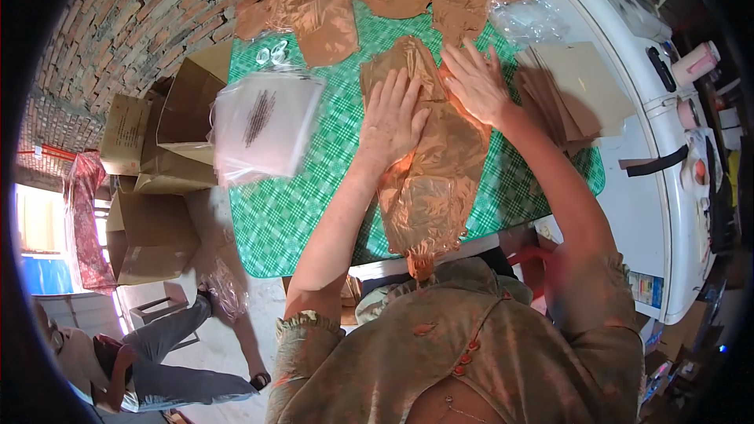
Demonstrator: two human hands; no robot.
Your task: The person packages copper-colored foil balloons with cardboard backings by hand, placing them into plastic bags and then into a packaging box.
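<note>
A folded garment of thin, shiny copper-coloured cloth (pixel 444 165) lies lengthwise on the green checked tablecloth (pixel 290 212), its lower end reaching the near table edge. My left hand (pixel 395 122) rests flat on its left half, fingers stretched out and pointing away from me. On the upper right edge of the cloth lies my right hand (pixel 477 86), palm down with the fingers spread. Neither hand grips anything. To the left is a stack of clear plastic bags (pixel 271 126) with dark print. Several white rings or loops (pixel 273 53) sit just beyond the bags.
More copper-coloured garments (pixel 322 16) cover the far edge. Crumpled clear plastic (pixel 526 16) and brown cardboard sheets (pixel 581 86) lie at right, beside a white appliance (pixel 664 188). Open cardboard boxes (pixel 153 228) stand left of the table. Another person (pixel 157 361) sits at lower left.
</note>
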